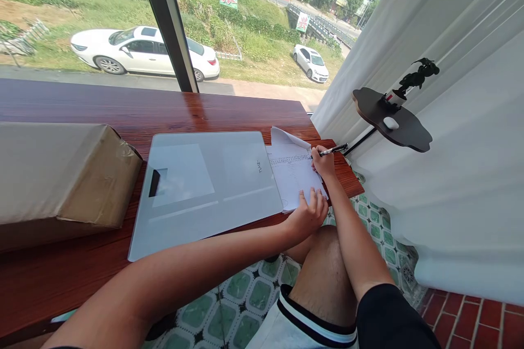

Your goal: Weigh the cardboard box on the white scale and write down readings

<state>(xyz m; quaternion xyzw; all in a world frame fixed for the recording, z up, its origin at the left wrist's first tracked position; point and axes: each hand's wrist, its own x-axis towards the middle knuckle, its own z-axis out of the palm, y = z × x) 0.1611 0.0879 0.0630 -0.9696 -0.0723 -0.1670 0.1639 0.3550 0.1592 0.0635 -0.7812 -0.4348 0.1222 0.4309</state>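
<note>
A white notepad point(291, 177) lies on the right end of the table, its top sheet folded back and several lines of handwriting near its upper part. My right hand point(323, 162) is closed around a black-and-white pen point(336, 149), the tip at the right end of a written line. My left hand point(310, 211) rests with fingers spread on the lower edge of the pad. Left of the pad, and touching or overlapping its edge, is a closed, pale grey laptop point(208, 185).
A cardboard box point(98, 174) sits at the left on the reddish wooden table point(53, 278). To the right, a dark side stand point(409, 125) holds a small potted plant point(409, 82) and a white mouse-like object point(391, 123). White curtains point(462, 174) hang beside the window.
</note>
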